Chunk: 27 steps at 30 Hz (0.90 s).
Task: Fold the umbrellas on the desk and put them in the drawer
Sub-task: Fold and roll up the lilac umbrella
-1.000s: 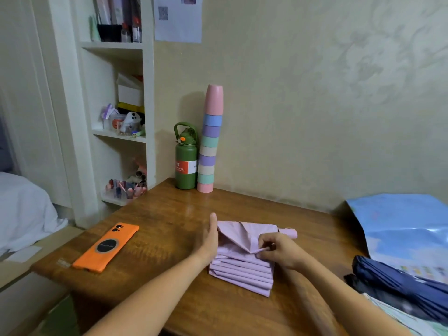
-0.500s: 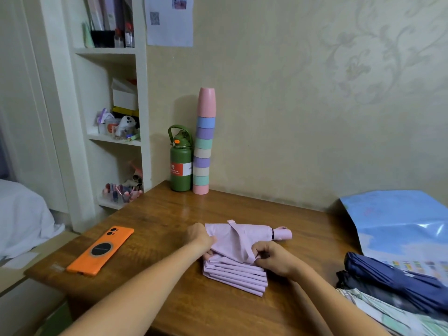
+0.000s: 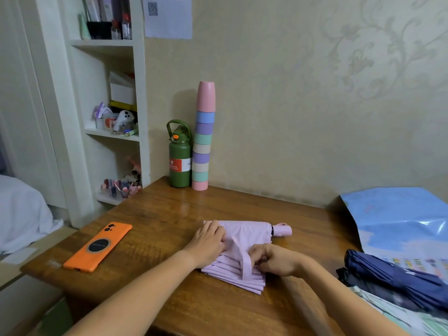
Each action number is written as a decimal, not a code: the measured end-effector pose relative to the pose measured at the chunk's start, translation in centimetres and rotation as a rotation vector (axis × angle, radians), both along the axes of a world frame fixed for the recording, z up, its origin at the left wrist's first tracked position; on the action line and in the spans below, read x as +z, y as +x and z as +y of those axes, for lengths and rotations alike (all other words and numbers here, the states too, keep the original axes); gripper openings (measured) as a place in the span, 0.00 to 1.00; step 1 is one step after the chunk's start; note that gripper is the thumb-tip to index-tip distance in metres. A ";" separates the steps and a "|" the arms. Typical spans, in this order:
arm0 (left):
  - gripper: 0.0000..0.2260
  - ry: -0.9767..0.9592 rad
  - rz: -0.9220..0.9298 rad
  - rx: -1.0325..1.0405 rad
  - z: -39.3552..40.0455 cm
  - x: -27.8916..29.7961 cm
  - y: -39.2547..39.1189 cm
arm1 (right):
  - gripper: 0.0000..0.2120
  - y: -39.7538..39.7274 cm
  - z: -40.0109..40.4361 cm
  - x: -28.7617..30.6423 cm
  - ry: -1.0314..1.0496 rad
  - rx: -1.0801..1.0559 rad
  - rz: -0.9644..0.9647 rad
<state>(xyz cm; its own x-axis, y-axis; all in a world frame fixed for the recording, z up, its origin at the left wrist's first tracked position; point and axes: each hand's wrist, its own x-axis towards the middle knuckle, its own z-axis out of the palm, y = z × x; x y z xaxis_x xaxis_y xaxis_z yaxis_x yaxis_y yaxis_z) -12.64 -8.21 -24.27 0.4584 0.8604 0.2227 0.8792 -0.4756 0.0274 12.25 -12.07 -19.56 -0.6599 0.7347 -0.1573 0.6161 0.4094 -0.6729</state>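
Left hand [image 3: 209, 241] has dropped flat onto the lilac umbrella [image 3: 244, 235], whose long axis runs sideways between both hands; right hand [image 3: 274, 259] pinches its strap [image 3: 246, 261]

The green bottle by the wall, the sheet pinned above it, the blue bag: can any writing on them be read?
Green bottle: red and white label, print too small to read.
Sheet of paper on the wall: a QR code at its top left, no legible words.
Blue bag: small coloured print near its lower edge, blurred.
Orange phone: no legible text.
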 end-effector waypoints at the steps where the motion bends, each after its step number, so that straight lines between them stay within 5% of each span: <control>1: 0.12 0.015 0.027 -0.011 0.0 -0.1 -0.1 | 0.22 -0.3 -0.2 0.2 -0.030 0.051 -0.015; 5: 0.11 0.007 0.048 -0.039 -0.3 0.2 -0.3 | 0.22 -1.3 -0.2 2.2 -0.237 0.214 -0.174; 8: 0.10 0.001 0.018 -0.039 -0.7 0.0 -0.5 | 0.22 -1.5 0.1 3.5 -0.262 0.126 -0.121; 12: 0.12 0.030 0.018 -0.025 -1.3 -0.3 -0.4 | 0.24 -2.5 1.8 2.9 0.197 -0.347 0.180; 17: 0.25 0.058 0.037 -0.040 -1.8 0.0 0.1 | 0.14 -4.2 5.1 -0.4 0.589 -0.535 0.067; 19: 0.22 0.054 -0.013 -0.051 -1.9 0.2 0.2 | 0.19 -5.1 5.6 -1.5 0.604 -0.517 -0.026; 24: 0.16 0.028 -0.108 0.057 -2.1 1.9 0.7 | 0.53 -5.6 5.4 -4.1 0.616 -0.519 -0.336; 27: 0.17 0.038 -0.206 0.170 -1.1 3.2 1.1 | 0.58 -5.7 5.2 -5.0 0.650 -0.528 -0.399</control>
